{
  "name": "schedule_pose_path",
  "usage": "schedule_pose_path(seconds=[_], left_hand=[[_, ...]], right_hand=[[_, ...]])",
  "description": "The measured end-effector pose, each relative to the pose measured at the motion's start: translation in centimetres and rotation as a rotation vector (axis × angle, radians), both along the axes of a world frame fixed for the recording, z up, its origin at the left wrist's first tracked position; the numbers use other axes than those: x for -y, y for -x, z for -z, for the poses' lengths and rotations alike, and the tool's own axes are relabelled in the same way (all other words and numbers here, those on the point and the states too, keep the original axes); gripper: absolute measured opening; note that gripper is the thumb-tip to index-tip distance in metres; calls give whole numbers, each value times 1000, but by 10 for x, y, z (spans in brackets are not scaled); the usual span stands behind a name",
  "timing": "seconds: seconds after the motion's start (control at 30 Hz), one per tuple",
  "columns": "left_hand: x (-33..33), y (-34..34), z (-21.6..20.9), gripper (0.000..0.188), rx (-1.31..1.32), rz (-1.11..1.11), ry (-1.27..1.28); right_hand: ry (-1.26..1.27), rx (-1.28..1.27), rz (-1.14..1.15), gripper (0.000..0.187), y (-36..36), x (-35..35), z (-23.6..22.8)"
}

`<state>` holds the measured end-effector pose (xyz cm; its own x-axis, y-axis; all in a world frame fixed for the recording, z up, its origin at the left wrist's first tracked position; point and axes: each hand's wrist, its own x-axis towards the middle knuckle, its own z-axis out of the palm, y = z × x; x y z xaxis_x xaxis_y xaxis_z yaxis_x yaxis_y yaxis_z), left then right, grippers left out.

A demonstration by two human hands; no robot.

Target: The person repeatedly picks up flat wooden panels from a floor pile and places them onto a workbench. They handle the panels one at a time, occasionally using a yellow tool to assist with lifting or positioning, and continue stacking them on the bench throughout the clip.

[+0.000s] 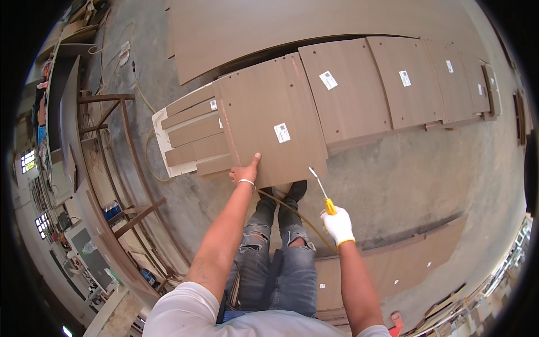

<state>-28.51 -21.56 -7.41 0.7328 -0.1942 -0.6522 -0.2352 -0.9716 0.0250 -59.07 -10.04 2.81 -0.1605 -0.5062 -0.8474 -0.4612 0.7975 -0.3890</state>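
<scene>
Wood-look panel (258, 106), labelled: left end of overlapping panel row (359, 101), beside narrow boards (193, 132). Left hand (245, 172), bare: thumb over panel's near left corner; cannot tell whether pinching. Right hand (337, 224), white-gloved: closed round yellow-handled tool (329, 206), tip by near right corner.

A panel (264, 112) lies before me, my left hand (245, 172) at its near left corner. Narrow boards (193, 132) lie left of it, more panels (353, 104) right, one sheet (314, 22) behind. Farther left stands a frame (106, 98).
</scene>
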Motion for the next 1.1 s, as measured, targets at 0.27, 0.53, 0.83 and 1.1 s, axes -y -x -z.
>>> schedule_pose_path(seconds=[0.27,0.53,0.83,1.1], left_hand=[[-74,-53,57,88,-68,-174,455],[-66,75,29,80,-1203,-1282,846],[-9,97,29,54,-936,-1556,821],[-43,78,35,43,-1162,-1311,900]], right_hand=[[65,-28,-162,24,-21,-23,-7],[27,-28,-125,22,-21,-27,-2],[-61,36,26,17,-16,-31,-2],[53,47,-81,17,-30,-28,-11]])
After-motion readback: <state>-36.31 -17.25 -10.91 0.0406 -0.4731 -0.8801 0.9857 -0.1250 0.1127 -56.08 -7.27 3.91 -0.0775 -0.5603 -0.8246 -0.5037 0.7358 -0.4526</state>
